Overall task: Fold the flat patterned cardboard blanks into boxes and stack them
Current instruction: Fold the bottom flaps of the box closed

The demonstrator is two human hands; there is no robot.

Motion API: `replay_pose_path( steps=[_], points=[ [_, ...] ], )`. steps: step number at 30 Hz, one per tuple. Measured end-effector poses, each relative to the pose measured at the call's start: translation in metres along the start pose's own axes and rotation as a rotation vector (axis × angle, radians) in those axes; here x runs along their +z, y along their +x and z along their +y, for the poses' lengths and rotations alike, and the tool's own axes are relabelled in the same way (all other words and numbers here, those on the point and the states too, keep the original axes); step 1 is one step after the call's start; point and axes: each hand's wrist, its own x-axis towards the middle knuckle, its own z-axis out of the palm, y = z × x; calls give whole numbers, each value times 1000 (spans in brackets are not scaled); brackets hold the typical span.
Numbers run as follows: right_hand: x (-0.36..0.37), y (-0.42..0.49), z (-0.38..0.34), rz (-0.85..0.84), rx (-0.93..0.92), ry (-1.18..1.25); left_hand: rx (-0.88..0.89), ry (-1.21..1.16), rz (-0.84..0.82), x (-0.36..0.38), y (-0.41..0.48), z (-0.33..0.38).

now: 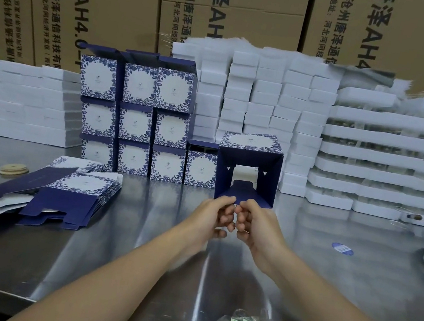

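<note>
while left grip [213, 216] and right grip [256, 223] pinch its flap [240, 194] — box [251, 142] open-ended.

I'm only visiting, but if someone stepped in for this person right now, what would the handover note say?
Left hand and right hand: both pinch the near flap of the half-formed box, which lies on its side, open right through.
Done: finished boxes are stacked at the back of the steel table, ten fronts showing.
Left: close this box, stack it, then work through the flat blanks piled on the left.
</note>
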Motion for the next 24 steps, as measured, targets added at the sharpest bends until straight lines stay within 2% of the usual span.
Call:
replay_pose_path(
  steps=[6, 12, 17, 24],
  points=[
    [0, 0, 0, -19, 50, 23, 24, -110, 15, -2, 2, 1],
    [0, 0, -2, -6, 34, 73, 13, -63, 19, -1, 2, 1],
    [0, -2, -2, -57, 68, 16, -14, -118, 40, 3, 1, 1],
    [-4, 2, -3, 97, 84, 8, -19, -96, 82, 2, 2, 2]
  ],
)
